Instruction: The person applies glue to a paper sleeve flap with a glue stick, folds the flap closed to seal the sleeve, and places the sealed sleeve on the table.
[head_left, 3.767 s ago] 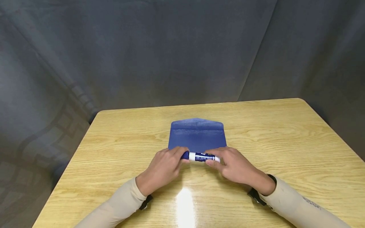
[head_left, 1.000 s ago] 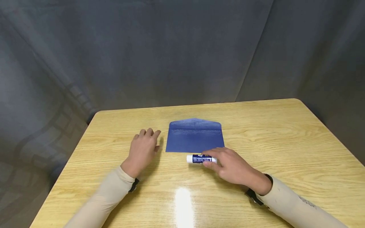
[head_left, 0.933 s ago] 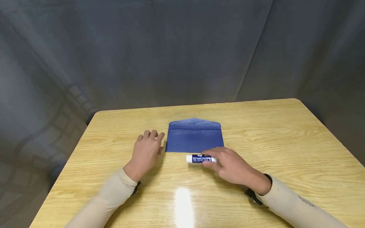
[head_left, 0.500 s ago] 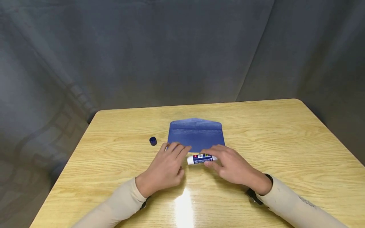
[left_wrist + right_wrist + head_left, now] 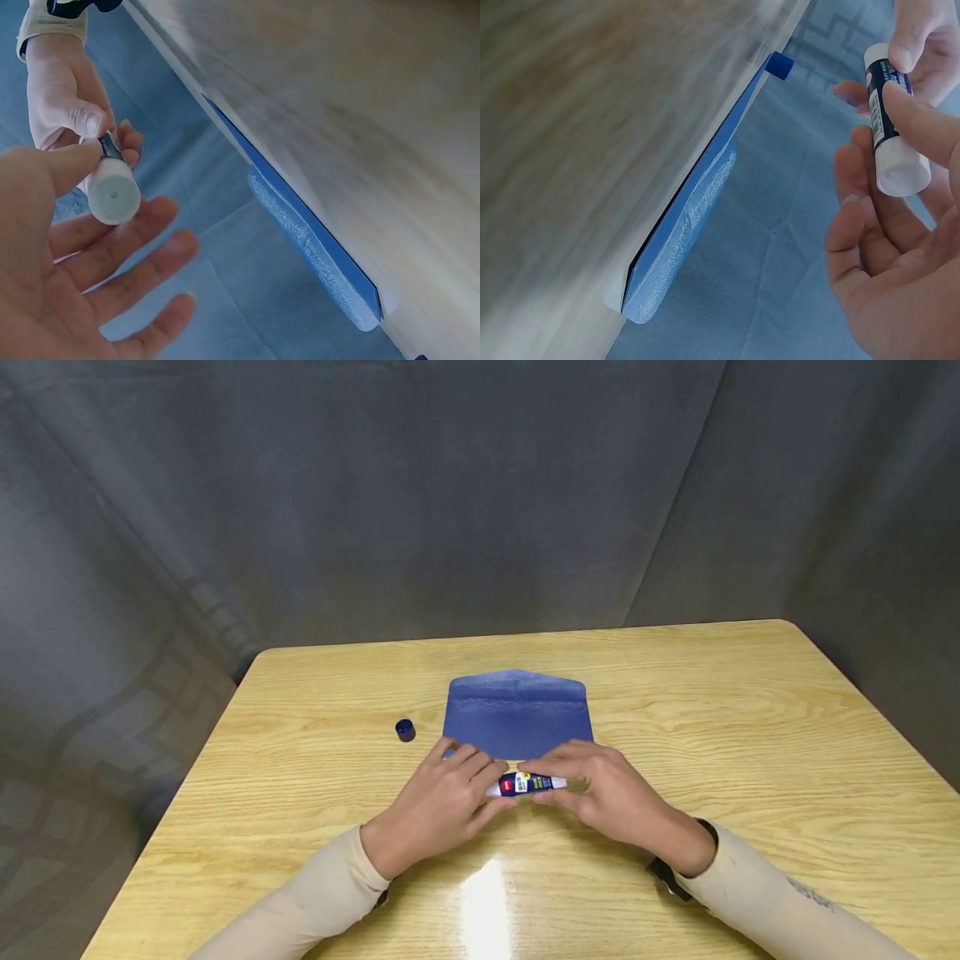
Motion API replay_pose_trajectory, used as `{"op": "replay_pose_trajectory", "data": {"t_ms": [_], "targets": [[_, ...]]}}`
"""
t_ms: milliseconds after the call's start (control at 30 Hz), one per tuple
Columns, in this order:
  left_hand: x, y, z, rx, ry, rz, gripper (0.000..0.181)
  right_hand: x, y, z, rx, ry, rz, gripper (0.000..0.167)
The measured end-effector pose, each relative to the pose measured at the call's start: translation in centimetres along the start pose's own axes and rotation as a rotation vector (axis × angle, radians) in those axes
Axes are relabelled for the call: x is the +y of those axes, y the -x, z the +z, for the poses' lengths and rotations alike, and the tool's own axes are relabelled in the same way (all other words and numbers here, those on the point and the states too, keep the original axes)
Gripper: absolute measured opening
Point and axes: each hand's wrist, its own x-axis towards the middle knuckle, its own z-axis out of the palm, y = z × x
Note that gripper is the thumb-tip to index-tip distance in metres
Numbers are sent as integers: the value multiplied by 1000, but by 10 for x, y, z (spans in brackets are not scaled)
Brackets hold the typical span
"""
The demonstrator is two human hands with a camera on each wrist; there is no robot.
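A glue stick (image 5: 525, 784), white with a dark blue label, lies level between both hands just above the table, in front of a blue envelope (image 5: 517, 722). The left hand (image 5: 442, 797) pinches its left end between thumb and fingers, the other fingers spread in the left wrist view. At the other end the right hand (image 5: 611, 793) grips the barrel, thumb on top in the right wrist view. The stick's blue cap (image 5: 405, 730) stands on the table left of the envelope. The envelope's flap (image 5: 686, 232) is unfolded away from the person, with whitish smears on it.
The wooden table (image 5: 712, 710) has a far edge and rounded corners. Behind it hangs a grey curtain (image 5: 450, 502). A bright light reflection lies on the tabletop before the hands.
The left hand has carried the cap off to the left, left it on the table, and come back to the glue stick. The stick has turned so another label side shows. The envelope stays put.
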Motion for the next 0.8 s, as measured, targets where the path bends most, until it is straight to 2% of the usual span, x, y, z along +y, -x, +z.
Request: {"op": "replay_pose_trajectory", "data": {"t_ms": [100, 200, 500, 667, 800], "targets": [[1, -1, 0, 46, 17, 25, 33, 0, 0, 0, 4, 8, -2, 42], [1, -1, 0, 76, 19, 17, 31, -2, 0, 0, -9, 27, 26, 43], [0, -2, -1, 92, 4, -69, 29, -6, -2, -2, -14, 29, 241, 35], [0, -2, -2, 89, 27, -97, 30, -5, -3, -3, -6, 23, 258, 34], [-1, -3, -2, 94, 83, -117, 31, -4, -2, -4, 10, 16, 262, 33]]}}
